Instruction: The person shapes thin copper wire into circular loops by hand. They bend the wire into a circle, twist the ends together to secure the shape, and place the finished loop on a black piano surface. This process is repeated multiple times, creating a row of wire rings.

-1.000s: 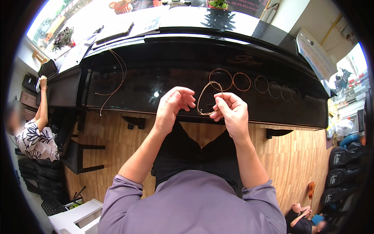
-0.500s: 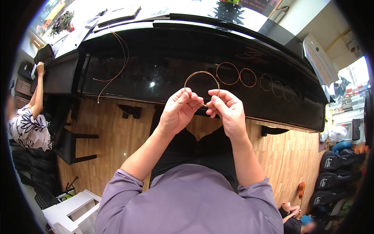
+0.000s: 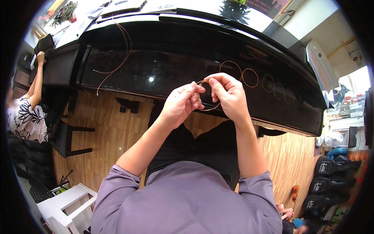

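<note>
Between my two hands is a coiled bronze-coloured instrument string (image 3: 210, 109), held just above the front edge of a glossy black piano lid (image 3: 163, 58). My left hand (image 3: 183, 100) pinches the coil on its left side. My right hand (image 3: 229, 93) pinches it at the upper right, thumb against fingers. Parts of the coil are hidden behind the fingers. To the right on the lid lie two copper-coloured coiled strings (image 3: 250, 78) and several thinner silvery coils (image 3: 278, 90) in a row. A loose, uncoiled string (image 3: 126, 52) drapes over the lid at the left.
Papers (image 3: 117, 11) lie along the piano top. At the left, a person (image 3: 27, 113) sits near a black stool (image 3: 72, 140). A white rack (image 3: 68, 206) stands lower left. Black instrument cases (image 3: 325, 183) and another person's hands (image 3: 287, 212) are at the lower right.
My right hand has risen and turned over toward the top of the coil. The left hand has shifted slightly, and the coil now looks smaller and more covered by fingers.
</note>
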Demonstrator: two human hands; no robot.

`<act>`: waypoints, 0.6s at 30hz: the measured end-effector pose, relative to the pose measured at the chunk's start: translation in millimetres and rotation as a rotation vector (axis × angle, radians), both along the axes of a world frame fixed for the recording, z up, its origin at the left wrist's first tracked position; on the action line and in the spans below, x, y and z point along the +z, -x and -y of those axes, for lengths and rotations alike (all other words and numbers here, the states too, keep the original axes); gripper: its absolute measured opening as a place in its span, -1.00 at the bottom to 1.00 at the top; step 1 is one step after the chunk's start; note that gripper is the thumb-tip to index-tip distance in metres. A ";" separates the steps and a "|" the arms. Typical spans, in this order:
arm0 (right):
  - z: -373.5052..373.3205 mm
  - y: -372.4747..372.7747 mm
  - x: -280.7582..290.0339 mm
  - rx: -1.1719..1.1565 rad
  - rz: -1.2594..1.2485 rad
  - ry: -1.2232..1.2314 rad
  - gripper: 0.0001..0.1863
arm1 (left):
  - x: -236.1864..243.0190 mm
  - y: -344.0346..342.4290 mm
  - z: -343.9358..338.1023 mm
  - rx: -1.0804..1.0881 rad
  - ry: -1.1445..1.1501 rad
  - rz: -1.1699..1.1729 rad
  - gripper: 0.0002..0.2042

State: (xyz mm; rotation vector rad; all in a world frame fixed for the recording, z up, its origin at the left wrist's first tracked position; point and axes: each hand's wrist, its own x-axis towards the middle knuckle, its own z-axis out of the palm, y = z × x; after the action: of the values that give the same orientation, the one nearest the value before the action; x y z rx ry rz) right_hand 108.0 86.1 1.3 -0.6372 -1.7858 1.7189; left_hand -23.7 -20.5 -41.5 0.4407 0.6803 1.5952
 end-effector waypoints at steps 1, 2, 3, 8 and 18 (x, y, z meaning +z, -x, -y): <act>-0.1 1.5 -3.5 -0.038 -0.086 0.065 -0.84 | 1.6 -2.5 0.3 0.013 0.016 0.010 -0.69; 2.7 4.0 -5.7 -0.124 -0.110 0.121 -0.84 | 3.0 -5.7 0.1 0.025 0.032 0.020 -0.66; 3.9 3.0 -6.9 -0.106 -0.173 0.246 -0.84 | 3.6 -9.4 -0.8 0.035 0.047 0.029 -0.64; 5.7 -4.2 -3.7 0.004 -0.274 0.672 -0.82 | 8.3 -15.3 0.3 0.122 -0.015 -0.054 -0.66; 10.5 -7.0 -8.8 0.090 -0.269 0.596 -0.79 | 9.7 -4.5 -5.3 0.185 -0.054 -0.389 -0.77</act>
State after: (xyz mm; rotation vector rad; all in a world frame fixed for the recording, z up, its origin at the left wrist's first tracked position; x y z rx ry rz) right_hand 115.0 75.6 -7.5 -0.5278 -1.1279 2.2956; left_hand -19.2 -15.2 -31.8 0.7583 0.9962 1.7220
